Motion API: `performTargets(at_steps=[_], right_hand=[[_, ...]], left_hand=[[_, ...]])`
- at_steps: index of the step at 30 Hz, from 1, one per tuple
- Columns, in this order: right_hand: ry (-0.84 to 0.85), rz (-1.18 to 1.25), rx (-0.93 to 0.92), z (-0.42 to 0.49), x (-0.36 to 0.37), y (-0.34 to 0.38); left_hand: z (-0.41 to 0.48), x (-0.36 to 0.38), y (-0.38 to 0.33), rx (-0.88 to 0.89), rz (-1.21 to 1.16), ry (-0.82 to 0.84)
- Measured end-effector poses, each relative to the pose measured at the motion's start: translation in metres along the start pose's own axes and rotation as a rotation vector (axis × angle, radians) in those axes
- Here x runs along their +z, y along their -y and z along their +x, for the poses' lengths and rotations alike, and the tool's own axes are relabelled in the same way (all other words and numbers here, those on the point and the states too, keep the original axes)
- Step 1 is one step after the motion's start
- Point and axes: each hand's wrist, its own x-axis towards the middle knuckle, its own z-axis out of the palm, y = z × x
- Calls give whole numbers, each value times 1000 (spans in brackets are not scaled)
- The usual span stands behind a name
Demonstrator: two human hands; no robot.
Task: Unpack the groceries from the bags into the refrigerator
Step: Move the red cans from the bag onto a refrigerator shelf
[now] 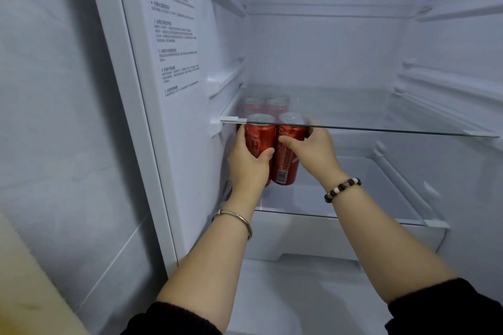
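A: What's the fridge (pixel 326 49) showing?
B: It's standing open, w/ a glass mid shelf (pixel 381 117) and a low shelf (pixel 340 198) lying under it.
A: Hands?
B: L hand (pixel 249 163) is wrapping its fingers round the L can (pixel 258 136), thumb in front. R hand (pixel 313 149) is gripping the R can (pixel 285 168) the same way.
A: Where are the cans sitting?
B: Both are standing upright, touching each other, at the low shelf's front-left corner, tops just under the mid shelf's front edge. Two rear cans (pixel 276 107) are standing right behind them.
A: Wrists?
B: Bangle (pixel 239 219) is hanging on the L one, beads (pixel 343 189) on the R.
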Motion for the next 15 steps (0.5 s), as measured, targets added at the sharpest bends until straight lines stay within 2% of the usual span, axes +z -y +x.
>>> performTargets(at_steps=[7,12,15], right_hand=[[53,-2,49,-10,-1,-15],[161,-99,139,-21,-2,-36],[160,-105,172,-24,-1,-43]], left_hand=[[-5,2,9,14,122,-26],[-17,-1,19,12,383,-16],[-18,-2,20,3,438,-16]])
